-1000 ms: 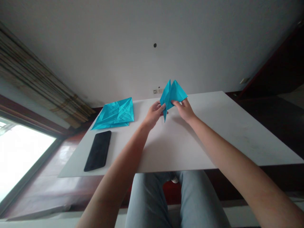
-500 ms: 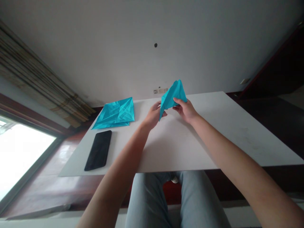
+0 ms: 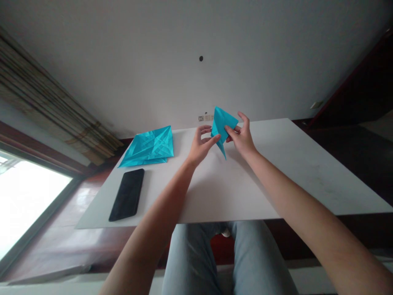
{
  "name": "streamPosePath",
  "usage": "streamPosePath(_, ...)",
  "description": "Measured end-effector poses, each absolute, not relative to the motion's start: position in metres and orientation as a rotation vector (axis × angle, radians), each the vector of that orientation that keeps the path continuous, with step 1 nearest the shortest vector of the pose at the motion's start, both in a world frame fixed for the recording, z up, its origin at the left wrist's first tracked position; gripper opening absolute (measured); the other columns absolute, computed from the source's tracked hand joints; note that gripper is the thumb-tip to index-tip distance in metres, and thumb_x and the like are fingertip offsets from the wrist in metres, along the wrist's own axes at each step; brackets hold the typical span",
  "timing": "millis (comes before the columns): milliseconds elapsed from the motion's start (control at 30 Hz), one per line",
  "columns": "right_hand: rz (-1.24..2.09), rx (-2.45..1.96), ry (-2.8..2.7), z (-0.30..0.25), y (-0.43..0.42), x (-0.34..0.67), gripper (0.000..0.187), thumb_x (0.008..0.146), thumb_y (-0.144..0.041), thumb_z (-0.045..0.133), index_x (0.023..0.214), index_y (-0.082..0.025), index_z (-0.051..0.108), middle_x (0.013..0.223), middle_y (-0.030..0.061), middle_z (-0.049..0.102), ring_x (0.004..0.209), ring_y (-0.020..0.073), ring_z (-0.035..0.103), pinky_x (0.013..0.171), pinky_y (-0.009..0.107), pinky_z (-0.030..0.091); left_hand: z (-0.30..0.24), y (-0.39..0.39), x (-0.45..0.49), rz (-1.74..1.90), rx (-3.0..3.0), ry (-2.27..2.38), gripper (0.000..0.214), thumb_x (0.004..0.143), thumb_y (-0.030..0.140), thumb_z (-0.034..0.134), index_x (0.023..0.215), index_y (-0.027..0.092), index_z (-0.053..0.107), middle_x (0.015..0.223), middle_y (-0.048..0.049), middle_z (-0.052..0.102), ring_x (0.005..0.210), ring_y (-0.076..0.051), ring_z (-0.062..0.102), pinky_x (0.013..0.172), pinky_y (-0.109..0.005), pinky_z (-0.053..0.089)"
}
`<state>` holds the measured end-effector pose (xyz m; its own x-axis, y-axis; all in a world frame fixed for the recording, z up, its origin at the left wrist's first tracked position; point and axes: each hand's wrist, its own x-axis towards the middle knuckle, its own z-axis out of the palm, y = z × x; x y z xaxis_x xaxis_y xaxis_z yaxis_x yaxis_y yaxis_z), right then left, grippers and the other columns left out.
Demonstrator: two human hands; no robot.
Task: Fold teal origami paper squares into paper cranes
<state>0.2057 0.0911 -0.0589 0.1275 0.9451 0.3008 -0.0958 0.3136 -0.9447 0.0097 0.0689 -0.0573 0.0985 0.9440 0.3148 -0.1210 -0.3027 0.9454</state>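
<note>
Dim, grey indoor scene: daylight came from a window (image 3: pixel 30 209) at lower left, its glass blown out to flat white. A pale glare lay on the floor (image 3: pixel 64 235) beside it — the far right sank almost to black. Soft shadows fell on the table (image 3: pixel 307 172) below the hands (image 3: pixel 242 138). Wide-angle distortion stretched the curtain (image 3: pixel 46 94), and fine detail looked soft.

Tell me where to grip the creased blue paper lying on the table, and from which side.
Probably pinch the creased blue paper at its right edge, coming from the right: that edge faces the left hand, while the black phone lies off the near side. A lower layer shows beneath the near edge, so take both layers together.
</note>
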Motion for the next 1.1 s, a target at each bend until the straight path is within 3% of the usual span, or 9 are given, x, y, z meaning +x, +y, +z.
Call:
streamPosePath(67, 0.963, -0.931, -1.174, -0.060, 0.093, 0.205, 0.105, 0.077, -0.071, 0.097, 0.160, -0.042, 0.041, 0.098, -0.0028, 0.085, 0.064, 0.0180, 0.072, 0.062, 0.034, 0.065, -0.057, 0.068, 0.010, 1.371, 1.420, 0.840, 0.073, 0.082, 0.071, 0.098, 0.131, 0.027, 0.067, 0.144, -0.0104, 0.074, 0.107, -0.023, 0.081, 0.096, -0.038, 0.066)
streamPosePath(200, 0.981, -0.902, -1.235, -0.057, 0.092, 0.202, 0.080, 0.075, -0.076, 0.097, 0.131, -0.038, 0.056, 0.094, -0.0051, 0.080, 0.063, 0.0156, 0.070, 0.059, 0.031, 0.065, -0.056, 0.068, 0.011, 1.287, 1.429, 0.779, 0.064, 0.095, 0.082, 0.079, 0.113, 0.022, 0.076, 0.109, -0.0072, 0.080, 0.100, -0.023, 0.080, 0.091, -0.037, 0.067)
streamPosePath(300, 1.013, -0.892, -1.310, -0.052, 0.086, 0.198, 0.070, 0.072, -0.082, 0.096, 0.106, -0.030, 0.063, 0.099, -0.0015, 0.076, 0.072, 0.0162, 0.073, 0.059, 0.030, 0.065, -0.057, 0.069, 0.013, 1.322, 1.435, 0.767, 0.060, 0.086, 0.074, 0.093, 0.108, 0.021, 0.077, 0.094, -0.0035, 0.078, 0.086, -0.019, 0.076, 0.082, -0.033, 0.066)
streamPosePath(433, 1.125, -0.892, -1.339, -0.047, 0.078, 0.195, 0.073, 0.075, -0.092, 0.089, 0.100, -0.026, 0.069, 0.103, 0.0040, 0.075, 0.088, 0.0206, 0.077, 0.059, 0.029, 0.065, -0.061, 0.069, 0.014, 1.332, 1.423, 0.756, 0.062, 0.076, 0.059, 0.106, 0.112, 0.023, 0.070, 0.090, 0.0007, 0.075, 0.076, -0.015, 0.072, 0.072, -0.030, 0.064)
streamPosePath(600, 1.070, -0.915, -1.312, -0.046, 0.077, 0.196, 0.072, 0.067, -0.087, 0.096, 0.095, -0.026, 0.072, 0.097, 0.0027, 0.073, 0.079, 0.0181, 0.073, 0.054, 0.027, 0.061, -0.058, 0.064, 0.016, 1.402, 1.383, 0.810, 0.067, 0.074, 0.037, 0.108, 0.121, 0.026, 0.061, 0.102, 0.0013, 0.072, 0.080, -0.014, 0.074, 0.071, -0.029, 0.063)
streamPosePath(733, 1.050, -0.919, -1.307, -0.048, 0.081, 0.196, 0.066, 0.072, -0.087, 0.092, 0.091, -0.027, 0.071, 0.087, 0.0008, 0.071, 0.076, 0.0185, 0.071, 0.053, 0.028, 0.059, -0.054, 0.062, 0.017, 1.425, 1.308, 0.863, 0.068, 0.078, 0.027, 0.104, 0.127, 0.028, 0.057, 0.119, -0.0019, 0.071, 0.088, -0.015, 0.075, 0.078, -0.030, 0.064)
streamPosePath(933, 0.959, -0.908, -1.385, -0.052, 0.083, 0.197, 0.063, 0.077, -0.088, 0.088, 0.092, -0.028, 0.073, 0.084, 0.0005, 0.069, 0.081, 0.0197, 0.068, 0.056, 0.028, 0.058, -0.058, 0.068, 0.015, 1.488, 1.349, 1.040, 0.045, 0.090, 0.014, 0.086, 0.127, 0.025, 0.063, 0.126, -0.0045, 0.069, 0.080, -0.011, 0.068, 0.075, -0.026, 0.056)
streamPosePath(1100, 0.866, -0.905, -1.483, -0.053, 0.078, 0.197, 0.064, 0.084, -0.090, 0.083, 0.094, -0.028, 0.072, 0.087, 0.0014, 0.069, 0.081, 0.0198, 0.067, 0.059, 0.030, 0.057, -0.063, 0.072, 0.008, 1.614, 1.560, 1.218, 0.022, 0.092, 0.015, 0.085, 0.105, 0.022, 0.069, 0.126, -0.0060, 0.067, 0.086, -0.014, 0.071, 0.082, -0.029, 0.058)
